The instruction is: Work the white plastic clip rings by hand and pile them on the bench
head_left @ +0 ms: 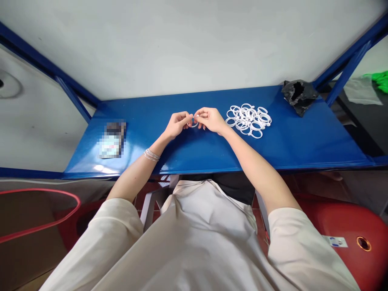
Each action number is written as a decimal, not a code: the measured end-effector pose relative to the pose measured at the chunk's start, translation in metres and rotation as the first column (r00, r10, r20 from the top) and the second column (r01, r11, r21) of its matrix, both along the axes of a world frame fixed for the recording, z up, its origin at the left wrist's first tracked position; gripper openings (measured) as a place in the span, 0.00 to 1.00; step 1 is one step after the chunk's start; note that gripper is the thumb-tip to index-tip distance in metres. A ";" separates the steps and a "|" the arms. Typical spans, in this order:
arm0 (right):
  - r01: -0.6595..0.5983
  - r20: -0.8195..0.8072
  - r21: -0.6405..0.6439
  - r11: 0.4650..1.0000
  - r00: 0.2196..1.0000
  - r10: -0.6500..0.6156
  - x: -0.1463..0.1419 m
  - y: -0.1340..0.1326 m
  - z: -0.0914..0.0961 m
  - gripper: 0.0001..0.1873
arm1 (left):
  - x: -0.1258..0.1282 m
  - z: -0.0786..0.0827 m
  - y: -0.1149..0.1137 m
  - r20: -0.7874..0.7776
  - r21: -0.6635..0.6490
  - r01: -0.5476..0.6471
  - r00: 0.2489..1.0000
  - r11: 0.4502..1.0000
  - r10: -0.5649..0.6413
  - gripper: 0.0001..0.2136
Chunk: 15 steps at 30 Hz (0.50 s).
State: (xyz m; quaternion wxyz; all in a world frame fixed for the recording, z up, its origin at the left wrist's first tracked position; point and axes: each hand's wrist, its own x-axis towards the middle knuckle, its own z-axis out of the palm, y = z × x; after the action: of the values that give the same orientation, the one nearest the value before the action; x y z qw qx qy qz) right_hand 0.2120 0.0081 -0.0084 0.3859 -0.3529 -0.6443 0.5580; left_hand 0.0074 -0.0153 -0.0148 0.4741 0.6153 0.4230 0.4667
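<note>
Above the middle of the blue table (197,151), my left hand (178,124) and my right hand (210,120) meet with their fingertips almost touching. Pinched between them is one white ring (195,124), its lower curve showing beneath the fingers. Both hands are closed on it, and the fingers hide most of its upper part. Just right of my right hand lies a loose pile of several white rings (250,121), each with a small knob, overlapping one another.
At the back right corner sits a crumpled black plastic bag (299,97). A blurred-out flat object (112,140) lies at the left. Blue metal braces (74,99) rise at the table's ends against a pale wall (194,48). A red stool (342,226) stands at the lower right.
</note>
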 end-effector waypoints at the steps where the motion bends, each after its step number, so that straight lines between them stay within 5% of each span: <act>1: -0.007 0.000 -0.008 1.000 1.000 0.007 0.001 -0.001 0.001 0.13 | 0.000 0.000 0.000 -0.009 -0.006 0.006 1.000 1.000 -0.007 0.31; 7: -0.046 -0.007 0.029 0.999 0.999 0.046 0.002 -0.003 0.003 0.19 | 0.002 0.002 -0.001 -0.059 -0.057 0.056 0.997 0.997 -0.059 0.33; 15: -0.059 0.100 -0.057 0.997 0.993 0.065 -0.001 -0.009 0.009 0.27 | 0.005 0.008 -0.005 0.041 -0.145 0.102 0.994 0.984 -0.098 0.22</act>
State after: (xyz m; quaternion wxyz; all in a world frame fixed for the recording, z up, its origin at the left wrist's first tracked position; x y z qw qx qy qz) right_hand 0.2107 -0.0005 0.0002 0.3256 -0.3707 -0.6586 0.5682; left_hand 0.0128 -0.0202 -0.0066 0.5480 0.5912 0.4168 0.4202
